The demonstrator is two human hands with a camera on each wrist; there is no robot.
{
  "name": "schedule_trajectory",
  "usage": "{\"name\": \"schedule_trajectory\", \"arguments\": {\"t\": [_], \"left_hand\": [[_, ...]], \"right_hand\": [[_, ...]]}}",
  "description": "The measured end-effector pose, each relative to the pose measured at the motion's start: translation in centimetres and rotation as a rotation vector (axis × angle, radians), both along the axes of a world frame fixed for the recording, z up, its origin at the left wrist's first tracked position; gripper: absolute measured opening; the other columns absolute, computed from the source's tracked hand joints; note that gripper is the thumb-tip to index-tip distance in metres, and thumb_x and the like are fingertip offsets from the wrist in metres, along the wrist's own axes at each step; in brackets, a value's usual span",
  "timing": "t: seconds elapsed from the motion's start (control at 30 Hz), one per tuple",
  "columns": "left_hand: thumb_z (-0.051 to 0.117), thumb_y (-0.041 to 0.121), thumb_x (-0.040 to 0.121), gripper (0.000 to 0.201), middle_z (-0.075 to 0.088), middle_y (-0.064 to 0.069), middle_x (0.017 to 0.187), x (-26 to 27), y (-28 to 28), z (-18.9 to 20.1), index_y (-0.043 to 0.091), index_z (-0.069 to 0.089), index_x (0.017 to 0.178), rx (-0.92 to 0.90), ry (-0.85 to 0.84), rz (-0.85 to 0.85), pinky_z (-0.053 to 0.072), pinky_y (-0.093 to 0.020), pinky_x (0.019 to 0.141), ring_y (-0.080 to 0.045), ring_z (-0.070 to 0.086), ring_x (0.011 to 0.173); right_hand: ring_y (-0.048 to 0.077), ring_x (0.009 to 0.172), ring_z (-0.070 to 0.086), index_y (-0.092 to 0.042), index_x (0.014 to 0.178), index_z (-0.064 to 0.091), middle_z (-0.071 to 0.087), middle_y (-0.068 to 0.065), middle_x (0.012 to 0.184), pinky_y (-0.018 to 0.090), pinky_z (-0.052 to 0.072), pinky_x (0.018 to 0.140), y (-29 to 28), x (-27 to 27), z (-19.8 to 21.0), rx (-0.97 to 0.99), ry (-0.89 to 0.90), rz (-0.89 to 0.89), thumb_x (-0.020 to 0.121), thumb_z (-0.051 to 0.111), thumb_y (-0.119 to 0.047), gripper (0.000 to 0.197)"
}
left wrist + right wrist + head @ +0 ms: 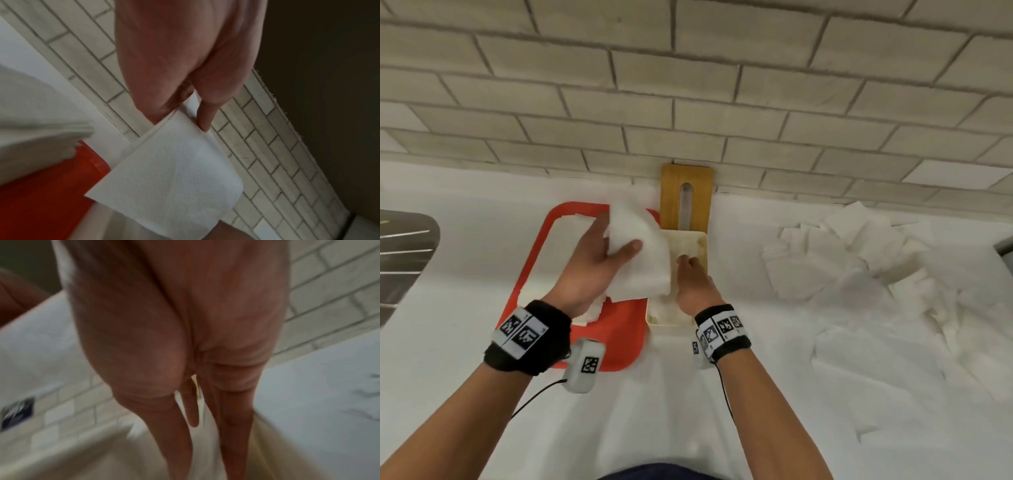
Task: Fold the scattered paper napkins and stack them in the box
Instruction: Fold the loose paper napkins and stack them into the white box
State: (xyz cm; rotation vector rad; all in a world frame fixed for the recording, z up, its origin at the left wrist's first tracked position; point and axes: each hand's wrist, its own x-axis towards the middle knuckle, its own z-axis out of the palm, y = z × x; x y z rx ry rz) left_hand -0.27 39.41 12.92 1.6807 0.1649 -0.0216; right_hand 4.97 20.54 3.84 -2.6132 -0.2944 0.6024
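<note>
My left hand (616,236) pinches a folded white napkin (643,270) between thumb and fingers, lifted over the red tray (616,346) and the left edge of the cream box (703,246). The left wrist view shows the same napkin (174,175) hanging from that hand (183,116). My right hand (686,262) reaches down into the box with straight fingers (193,421) against the white napkins (207,444) inside it. More folded napkins (592,311) lie on the tray under my left wrist.
A bamboo lid (686,195) leans on the tiled wall behind the box. A wide heap of loose napkins (876,274) covers the white counter to the right. A metal sink (400,246) sits at the far left.
</note>
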Motion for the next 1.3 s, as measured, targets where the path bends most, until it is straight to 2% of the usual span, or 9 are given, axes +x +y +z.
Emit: {"name": "schedule_trajectory", "arguments": {"t": [0.13, 0.23, 0.4, 0.6, 0.73, 0.9, 1.07, 1.17, 1.3], "left_hand": [[0.065, 0.011, 0.105, 0.050, 0.071, -0.001, 0.137, 1.4, -2.1, 0.7, 0.021, 0.048, 0.151, -0.160, -0.020, -0.062, 0.061, -0.037, 0.099, -0.018, 0.069, 0.126], [0.068, 0.009, 0.103, 0.054, 0.070, -0.001, 0.138, 2.3, -3.2, -0.3, 0.020, 0.046, 0.152, -0.198, -0.009, -0.077, 0.062, -0.040, 0.098, -0.020, 0.070, 0.125], [0.074, 0.007, 0.099, 0.066, 0.072, 0.009, 0.127, 4.1, -3.9, -5.8, 0.029, 0.042, 0.152, 0.078, 0.132, -0.005, 0.059, -0.046, 0.105, -0.011, 0.071, 0.117], [0.068, 0.011, 0.102, 0.065, 0.068, 0.000, 0.118, 4.1, -3.6, -8.7, 0.025, 0.038, 0.157, 0.429, 0.171, -0.075, 0.056, -0.036, 0.098, -0.020, 0.068, 0.113], [0.068, 0.009, 0.098, 0.050, 0.067, -0.001, 0.119, 3.4, -3.9, -8.6, 0.018, 0.053, 0.144, 0.573, 0.019, -0.039, 0.055, -0.029, 0.092, -0.016, 0.068, 0.103], [0.069, 0.005, 0.096, 0.031, 0.073, 0.001, 0.106, 1.6, -6.3, -7.5, 0.015, 0.063, 0.125, 0.590, -0.182, 0.022, 0.048, -0.004, 0.078, -0.012, 0.070, 0.092], [0.068, 0.003, 0.097, 0.016, 0.073, 0.007, 0.094, -2.0, -12.1, -6.6, 0.013, 0.069, 0.110, 0.555, -0.300, -0.094, 0.050, -0.007, 0.068, -0.003, 0.068, 0.079], [0.068, 0.003, 0.096, 0.014, 0.071, 0.008, 0.086, -3.2, -16.7, -8.5, 0.017, 0.070, 0.099, 0.527, -0.263, -0.304, 0.053, -0.017, 0.069, -0.008, 0.068, 0.079], [0.068, 0.018, 0.099, 0.013, 0.070, 0.015, 0.087, -3.9, -23.2, -12.4, 0.028, 0.066, 0.093, 0.546, -0.095, -0.521, 0.056, -0.027, 0.075, -0.004, 0.067, 0.081]], "right_hand": [[0.023, 0.117, 0.070, -0.025, 0.139, 0.050, 0.068, 0.002, 0.132, 0.041, 0.057, 0.101, -2.6, -1.1, 3.7, 0.539, -0.184, -0.382, 0.109, 0.053, -0.015, 0.032], [0.017, 0.095, 0.077, -0.032, 0.125, 0.043, 0.080, 0.000, 0.103, 0.035, 0.062, 0.088, -3.4, -3.2, 6.7, 1.065, -0.013, -0.554, 0.109, 0.061, -0.039, 0.025], [0.016, 0.057, 0.063, -0.026, 0.119, 0.041, 0.070, 0.005, 0.071, 0.025, 0.050, 0.055, -2.9, -3.8, 1.6, 0.633, -0.219, -0.444, 0.096, 0.067, -0.005, 0.041], [0.042, 0.093, 0.071, 0.005, 0.128, 0.059, 0.068, 0.022, 0.110, 0.041, 0.055, 0.078, -0.4, -3.4, -3.0, 0.099, -0.268, -0.257, 0.101, 0.052, 0.004, 0.029], [0.032, 0.048, 0.066, 0.007, 0.096, 0.072, 0.067, 0.016, 0.071, 0.033, 0.053, 0.046, 0.8, -3.6, -2.8, -0.072, -0.277, -0.205, 0.070, 0.088, 0.008, 0.030], [0.041, 0.091, 0.069, -0.001, 0.135, 0.057, 0.067, 0.020, 0.108, 0.046, 0.053, 0.077, -0.7, -3.7, -0.7, -0.033, -0.354, -0.116, 0.107, 0.048, -0.007, 0.031], [0.030, 0.071, 0.069, -0.013, 0.102, 0.066, 0.071, 0.009, 0.082, 0.035, 0.054, 0.061, -12.9, -6.9, 1.7, 0.209, -0.543, -0.373, 0.098, 0.059, -0.010, 0.008], [0.028, 0.093, 0.074, -0.020, 0.110, 0.065, 0.075, 0.003, 0.101, 0.039, 0.059, 0.078, -24.2, -9.4, -0.4, 0.108, -0.393, -0.438, 0.096, 0.065, -0.016, 0.015], [0.036, 0.132, 0.055, -0.028, 0.141, 0.047, 0.052, 0.007, 0.144, 0.049, 0.051, 0.102, -35.8, -12.2, -3.9, -0.210, -0.020, -0.484, 0.091, 0.076, -0.046, 0.061]]}}
